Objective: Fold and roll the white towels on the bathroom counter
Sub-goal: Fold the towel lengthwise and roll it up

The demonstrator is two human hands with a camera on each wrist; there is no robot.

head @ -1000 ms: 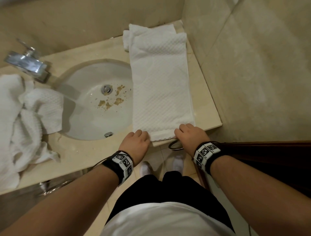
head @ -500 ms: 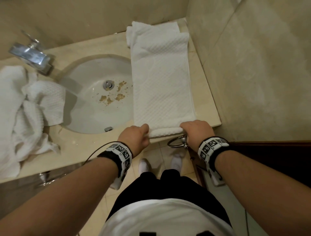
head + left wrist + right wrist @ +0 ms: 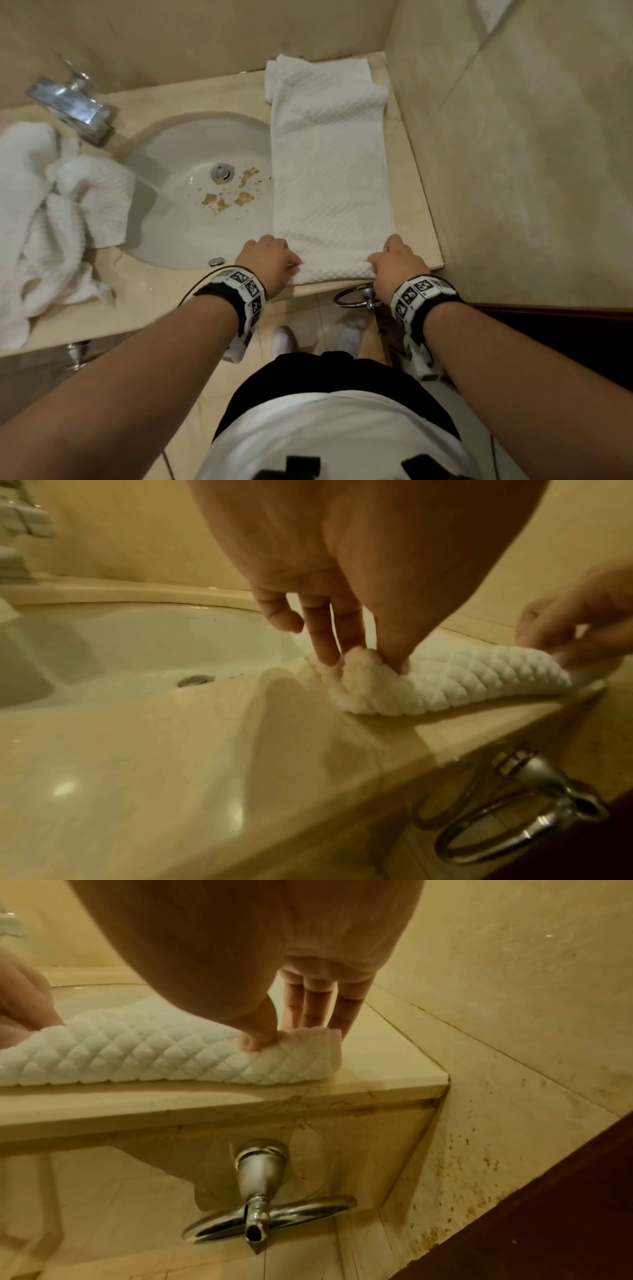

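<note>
A white waffle towel (image 3: 329,164), folded into a long strip, lies on the beige counter (image 3: 414,219) right of the sink, running from the back wall to the front edge. Its near end is turned into a small roll (image 3: 334,272). My left hand (image 3: 270,260) pinches the roll's left end (image 3: 359,669) between thumb and fingers. My right hand (image 3: 397,260) pinches the right end (image 3: 308,1045) the same way. A heap of crumpled white towels (image 3: 51,219) lies left of the sink.
The oval sink (image 3: 191,202) with brown crumbs near its drain sits beside the towel. A chrome tap (image 3: 68,102) stands at the back left. A chrome towel ring (image 3: 356,298) hangs under the counter's front edge. A tiled wall (image 3: 513,154) closes the right side.
Both hands have curled the towel's near end over and rolled it a short way away from me. The roll has grown thicker since a second ago.
</note>
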